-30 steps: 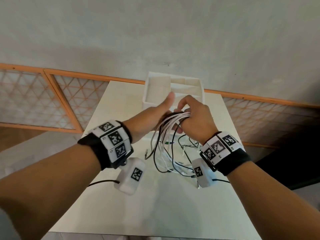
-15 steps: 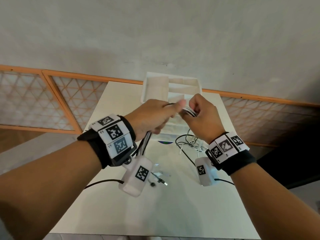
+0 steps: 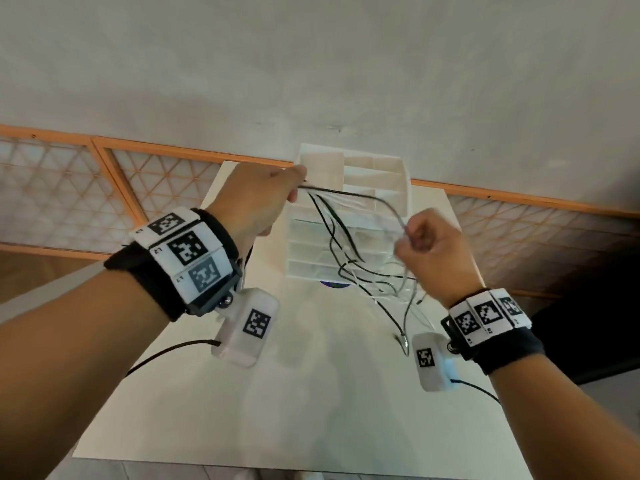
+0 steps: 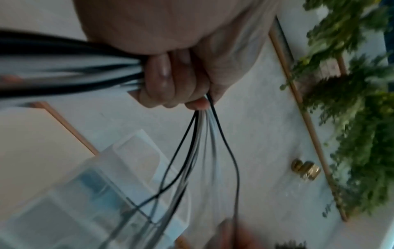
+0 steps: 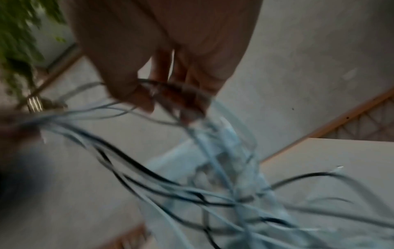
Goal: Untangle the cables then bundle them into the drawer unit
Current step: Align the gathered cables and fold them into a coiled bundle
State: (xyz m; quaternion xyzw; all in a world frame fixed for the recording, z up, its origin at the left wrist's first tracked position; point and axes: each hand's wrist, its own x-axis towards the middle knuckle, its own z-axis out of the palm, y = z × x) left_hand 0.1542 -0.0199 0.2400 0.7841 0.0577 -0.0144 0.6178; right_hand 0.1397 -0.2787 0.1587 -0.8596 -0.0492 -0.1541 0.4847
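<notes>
A bunch of thin black and white cables hangs in the air between my two hands, in front of the white drawer unit at the far end of the table. My left hand is raised at the left and grips one end of the bunch in a fist. My right hand is lower at the right and holds a few strands with curled fingers. The loose cable ends dangle down to the tabletop beside my right wrist.
The white table runs toward me below the hands. Behind it is a grey wall with an orange-framed lattice panel. Green plants and a brass fitting show in the left wrist view.
My hands were close together on the bunch; they have pulled apart, the left up and left, the right down and right, spreading the cables between them.
</notes>
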